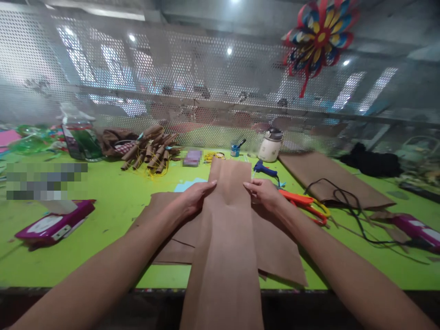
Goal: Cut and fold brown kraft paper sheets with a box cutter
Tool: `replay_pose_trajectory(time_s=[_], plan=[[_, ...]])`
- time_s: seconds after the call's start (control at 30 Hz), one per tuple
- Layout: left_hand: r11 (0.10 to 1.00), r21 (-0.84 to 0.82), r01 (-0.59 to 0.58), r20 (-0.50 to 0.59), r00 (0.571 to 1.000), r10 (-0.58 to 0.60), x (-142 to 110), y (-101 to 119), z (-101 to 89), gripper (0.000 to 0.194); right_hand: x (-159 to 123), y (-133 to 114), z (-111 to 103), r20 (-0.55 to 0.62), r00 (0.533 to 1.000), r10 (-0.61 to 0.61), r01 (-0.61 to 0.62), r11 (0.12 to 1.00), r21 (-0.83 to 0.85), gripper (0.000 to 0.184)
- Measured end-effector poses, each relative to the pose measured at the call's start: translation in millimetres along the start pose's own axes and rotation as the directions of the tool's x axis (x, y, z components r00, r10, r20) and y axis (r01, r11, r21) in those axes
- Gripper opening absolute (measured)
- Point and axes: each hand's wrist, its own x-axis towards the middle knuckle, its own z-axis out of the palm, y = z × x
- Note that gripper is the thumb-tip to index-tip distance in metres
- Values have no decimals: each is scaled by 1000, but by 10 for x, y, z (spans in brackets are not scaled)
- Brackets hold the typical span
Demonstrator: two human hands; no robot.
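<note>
A long strip of brown kraft paper (233,247) runs from the near edge of the view up to the middle of the table, its far end raised a little. My left hand (196,198) pinches its left edge near the far end, thumb on top. On the opposite edge my right hand (261,193) grips it the same way, thumb on top and fingers curled beneath. Under the strip lie more brown paper sheets (282,256), partly covered. Orange-handled scissors (299,200) lie beside my right wrist, and a blue glue gun (266,169) rests just beyond that hand.
On the green table (113,247), a purple power strip (57,224) sits left. Behind are rolled brown paper tubes (154,151), a bottle of green liquid (82,137) and a white jar (271,145). Folded brown paper (330,178) and a black cable (359,215) lie right.
</note>
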Motion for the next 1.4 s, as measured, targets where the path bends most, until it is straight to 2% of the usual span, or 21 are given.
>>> replay_pose_trajectory(time_s=[1.07,1.4], plan=[[1000,20,14,1,1000,-14,6,-4,-13,26,-28,10,-7,-25,1000,-18,19,1000,21,41],[1000,16,13,-18,1000,-13,29,-12,-9,24,-28,19,-15,3,1000,-14,14,999,36,42]])
